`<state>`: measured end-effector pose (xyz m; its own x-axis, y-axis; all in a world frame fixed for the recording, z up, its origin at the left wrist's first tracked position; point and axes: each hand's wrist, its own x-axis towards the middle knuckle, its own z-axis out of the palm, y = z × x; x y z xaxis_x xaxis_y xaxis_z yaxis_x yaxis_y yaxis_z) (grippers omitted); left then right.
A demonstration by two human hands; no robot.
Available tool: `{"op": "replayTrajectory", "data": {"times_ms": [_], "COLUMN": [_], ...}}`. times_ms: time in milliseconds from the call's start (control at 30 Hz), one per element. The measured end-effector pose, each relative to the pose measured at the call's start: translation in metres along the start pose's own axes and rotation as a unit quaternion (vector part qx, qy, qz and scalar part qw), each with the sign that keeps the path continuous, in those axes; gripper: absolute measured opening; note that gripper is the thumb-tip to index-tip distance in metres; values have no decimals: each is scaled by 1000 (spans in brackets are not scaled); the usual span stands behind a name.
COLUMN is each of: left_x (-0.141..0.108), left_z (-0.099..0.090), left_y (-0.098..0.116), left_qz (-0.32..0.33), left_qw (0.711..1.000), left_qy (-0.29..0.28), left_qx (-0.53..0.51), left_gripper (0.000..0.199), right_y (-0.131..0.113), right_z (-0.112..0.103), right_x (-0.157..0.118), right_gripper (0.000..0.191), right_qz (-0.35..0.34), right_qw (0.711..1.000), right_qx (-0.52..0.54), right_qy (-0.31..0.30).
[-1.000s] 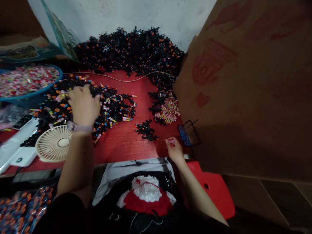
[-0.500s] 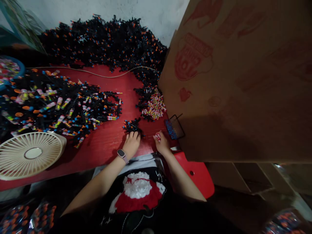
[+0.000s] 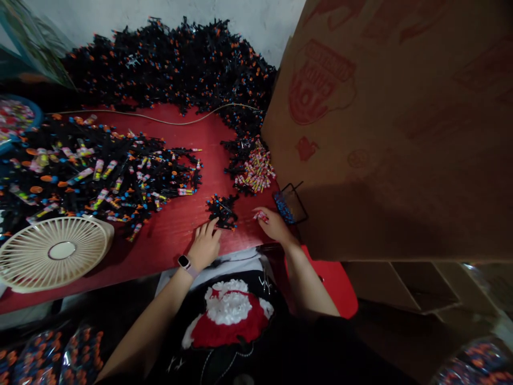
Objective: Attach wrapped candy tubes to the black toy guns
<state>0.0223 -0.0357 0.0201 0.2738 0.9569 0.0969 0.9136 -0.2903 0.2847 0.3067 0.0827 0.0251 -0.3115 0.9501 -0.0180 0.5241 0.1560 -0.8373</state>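
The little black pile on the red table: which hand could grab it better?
Probably the left hand: it looks empty, and its fingertips sit right by the small black pile. The right hand is holding pink pieces.

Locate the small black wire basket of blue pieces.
In the head view, the small black wire basket sits right of centre on the red tabletop, beside the brown cardboard box and just beyond the person's right hand.
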Motion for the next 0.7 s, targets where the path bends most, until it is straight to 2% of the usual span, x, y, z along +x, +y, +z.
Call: {"op": "replayTrajectory", "data": {"times_ms": [100,200,333,433,500,567,633,700], "left_x": [6,18,36,45,48,47,43,36], "left_z": [-2,-3,-5,-5,-3,-2,-1,-1], "left_y": [0,-1,-6,-12,-17,-22,-25,-26], "left_qz": [-43,-64,-56,-42,-36,-57,-96,-140], "left_qw": [999,997,998,999,999,989,957,921], "left_qy": [20,33,1,-30,-23,37,121,194], "left_qx": [-11,-11,5,10,-26,-129,-244,-309], "left_gripper": [50,51,49,44,40,31,17,6], "right_y": [6,8,5,1,-3,-8,-17,-29], "right_z": [-10,-8,4,14,20,27,34,41], "right_x": [6,5,-3,-10,-15,-20,-27,-34], "right_gripper": [32,18,13,15,20,29,39,46], "right_qz": [-4,-19,-11,12,23,26,24,21], "right_qw": [997,989,973,982,992,999,998,991], "right_qx": [-63,-143,-230,-190,-122,-39,49,127], "right_qy": [-54,-31,3,0,5,18,34,21]}}
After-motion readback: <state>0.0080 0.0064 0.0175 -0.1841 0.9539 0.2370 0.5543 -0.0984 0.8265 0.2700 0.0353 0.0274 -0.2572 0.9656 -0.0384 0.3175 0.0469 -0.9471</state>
